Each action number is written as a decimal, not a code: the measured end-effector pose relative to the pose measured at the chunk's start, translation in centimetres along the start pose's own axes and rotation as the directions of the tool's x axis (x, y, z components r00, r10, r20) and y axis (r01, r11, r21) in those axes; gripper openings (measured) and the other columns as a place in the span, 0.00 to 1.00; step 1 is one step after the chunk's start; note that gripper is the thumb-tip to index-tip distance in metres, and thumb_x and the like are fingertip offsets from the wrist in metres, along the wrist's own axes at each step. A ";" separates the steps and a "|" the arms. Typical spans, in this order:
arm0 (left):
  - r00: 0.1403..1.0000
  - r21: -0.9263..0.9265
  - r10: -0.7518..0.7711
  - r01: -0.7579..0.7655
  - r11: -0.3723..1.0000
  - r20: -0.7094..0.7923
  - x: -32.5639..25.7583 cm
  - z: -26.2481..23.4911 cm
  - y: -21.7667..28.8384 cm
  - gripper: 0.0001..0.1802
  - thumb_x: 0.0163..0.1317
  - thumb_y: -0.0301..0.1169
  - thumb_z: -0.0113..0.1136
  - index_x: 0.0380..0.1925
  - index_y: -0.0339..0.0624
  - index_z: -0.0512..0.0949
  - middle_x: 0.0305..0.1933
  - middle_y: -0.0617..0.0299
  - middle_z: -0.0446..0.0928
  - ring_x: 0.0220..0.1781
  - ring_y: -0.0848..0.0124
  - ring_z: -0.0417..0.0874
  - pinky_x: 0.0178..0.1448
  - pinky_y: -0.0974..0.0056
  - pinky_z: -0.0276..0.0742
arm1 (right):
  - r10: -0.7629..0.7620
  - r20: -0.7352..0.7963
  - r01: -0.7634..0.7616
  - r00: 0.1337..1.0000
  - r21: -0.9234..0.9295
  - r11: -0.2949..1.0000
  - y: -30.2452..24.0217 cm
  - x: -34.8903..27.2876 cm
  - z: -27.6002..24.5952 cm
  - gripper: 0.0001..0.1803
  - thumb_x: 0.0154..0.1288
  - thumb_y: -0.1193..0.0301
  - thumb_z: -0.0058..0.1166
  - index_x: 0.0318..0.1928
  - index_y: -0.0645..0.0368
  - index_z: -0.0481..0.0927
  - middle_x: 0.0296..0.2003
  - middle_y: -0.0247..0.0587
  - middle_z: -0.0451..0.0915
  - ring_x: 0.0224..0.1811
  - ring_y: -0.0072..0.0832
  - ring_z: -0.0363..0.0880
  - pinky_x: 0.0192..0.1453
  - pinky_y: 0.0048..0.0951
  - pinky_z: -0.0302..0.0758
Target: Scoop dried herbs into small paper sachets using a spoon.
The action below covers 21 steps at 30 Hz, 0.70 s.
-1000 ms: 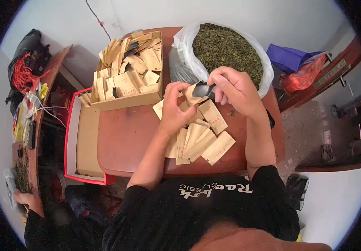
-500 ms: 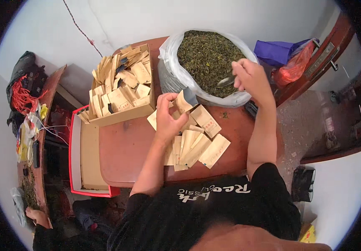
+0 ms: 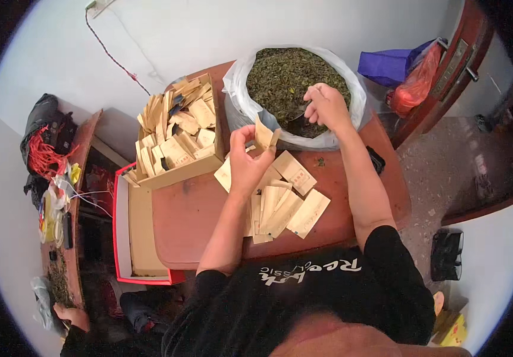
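Note:
My left hand [image 3: 245, 157] holds a small tan paper pouch [image 3: 264, 136] upright, its mouth up, just in front of the bag. My right hand [image 3: 326, 106] reaches into a large clear plastic bag of dark green dried leaves [image 3: 289, 77] and grips a dark scoop [image 3: 299, 123] dipped in the leaves. Several flat tan pouches [image 3: 285, 201] lie spread on the reddish-brown table [image 3: 191, 214] below my hands.
A cardboard box [image 3: 176, 137] crammed with tan pouches stands at the table's left. A red-edged box [image 3: 131, 232] sits beside the table. A blue bag [image 3: 390, 62] and a red plastic bag [image 3: 414, 86] lie at the right. Another person's hand [image 3: 69, 315] shows at the lower left.
My right hand has moved from above the pouch up into the bag of leaves with the scoop. My left hand stays put, still holding the pouch upright.

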<state>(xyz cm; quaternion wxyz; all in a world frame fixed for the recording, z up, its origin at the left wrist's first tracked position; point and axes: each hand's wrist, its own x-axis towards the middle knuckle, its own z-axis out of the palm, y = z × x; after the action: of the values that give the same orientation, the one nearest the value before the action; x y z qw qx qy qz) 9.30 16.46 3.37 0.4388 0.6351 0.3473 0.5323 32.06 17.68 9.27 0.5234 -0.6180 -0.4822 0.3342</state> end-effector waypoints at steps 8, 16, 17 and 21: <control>1.000 0.095 -0.012 0.013 0.995 -0.013 -0.2 -0.4 -0.5 0.25 0.51 0.26 0.71 0.49 0.37 0.74 0.50 0.58 0.69 0.55 0.66 0.75 0.53 0.64 0.83 | 0.040 0.142 -0.044 0.989 0.027 0.999 1.2 0.9 0.1 0.15 0.73 0.62 0.42 0.41 0.61 0.76 0.23 0.38 0.81 0.19 0.20 0.77 0.19 0.21 0.69; 0.999 0.155 0.054 -0.053 0.987 -0.001 -0.4 -0.3 -0.8 0.27 0.50 0.25 0.70 0.51 0.38 0.72 0.52 0.56 0.67 0.57 0.64 0.73 0.55 0.60 0.82 | -0.159 0.112 0.191 0.981 -0.395 0.899 -2.1 -1.1 -1.8 0.14 0.73 0.64 0.43 0.39 0.59 0.79 0.19 0.36 0.80 0.20 0.21 0.78 0.23 0.26 0.71; 0.999 0.154 0.052 -0.051 0.987 -0.002 -0.4 -0.3 -0.8 0.27 0.50 0.25 0.70 0.51 0.38 0.72 0.52 0.56 0.67 0.57 0.64 0.73 0.55 0.60 0.82 | -0.158 0.114 0.190 0.981 -0.396 0.898 -2.3 -1.6 -1.7 0.14 0.73 0.64 0.43 0.39 0.59 0.79 0.19 0.36 0.80 0.20 0.21 0.78 0.23 0.26 0.71; 0.995 0.243 0.101 -0.103 0.965 0.021 -0.5 -0.2 -0.9 0.28 0.49 0.25 0.70 0.52 0.38 0.71 0.52 0.55 0.67 0.57 0.62 0.73 0.55 0.61 0.81 | -0.548 0.077 0.440 0.833 -0.692 0.572 -3.8 -3.7 -1.1 0.14 0.75 0.64 0.45 0.40 0.61 0.80 0.19 0.34 0.79 0.21 0.21 0.78 0.26 0.26 0.72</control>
<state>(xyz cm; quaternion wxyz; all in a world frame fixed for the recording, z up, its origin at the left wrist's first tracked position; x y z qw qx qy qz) 8.99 16.35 2.38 0.3311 0.7035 0.3750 0.5048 30.96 13.79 12.82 0.3631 -0.6286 -0.6838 -0.0740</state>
